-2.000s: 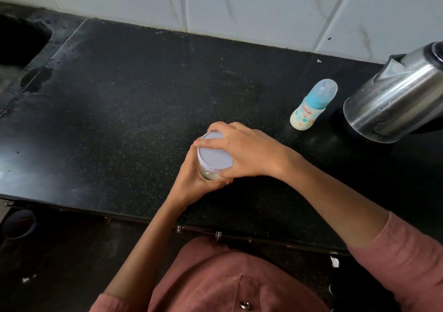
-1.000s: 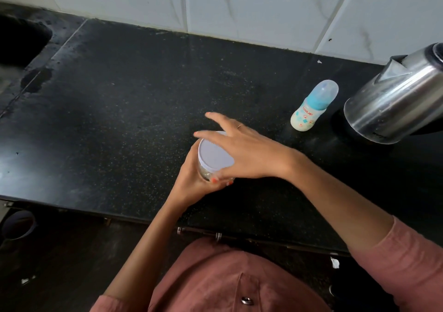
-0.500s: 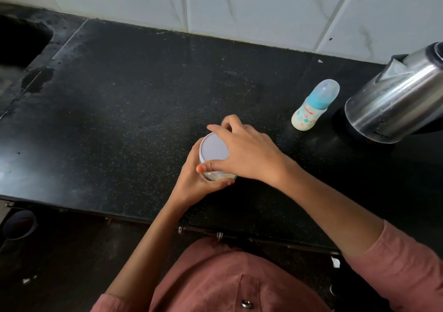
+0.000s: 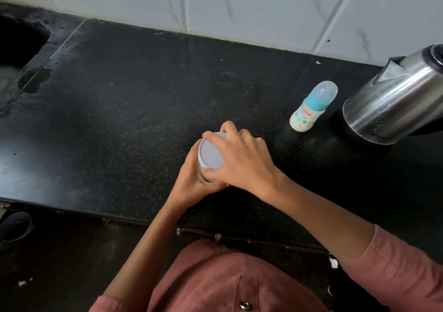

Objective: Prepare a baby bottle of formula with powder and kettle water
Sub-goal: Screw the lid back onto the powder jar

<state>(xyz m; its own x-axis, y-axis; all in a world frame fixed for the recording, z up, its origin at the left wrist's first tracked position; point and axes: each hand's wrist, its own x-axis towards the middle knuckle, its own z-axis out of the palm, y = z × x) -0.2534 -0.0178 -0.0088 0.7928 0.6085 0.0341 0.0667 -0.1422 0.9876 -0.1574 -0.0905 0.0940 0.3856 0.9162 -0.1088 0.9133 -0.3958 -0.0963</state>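
Near the middle of the counter (image 4: 143, 110), towards its near edge, both hands are on the powder jar (image 4: 204, 177). The left hand (image 4: 191, 184) wraps round the glass body from the near left, a full grip that seems to be steadying it on the counter. The right hand (image 4: 242, 160) comes over the top, fingers and thumb curled round the rim of the pale lid (image 4: 211, 152). That grip is closed on the lid, ready to twist by the look of it. The jar appears to be clear glass, so stiff, smooth and breakable; I'd hold it low on the body and leave it planted. The lid looks like light plastic, best taken at its edge. Over to the far right the baby bottle (image 4: 309, 110) stands capped, well apart from the jar, just left of the steel kettle (image 4: 393, 105). That little bottle looks light and tippy, so take it round the belly
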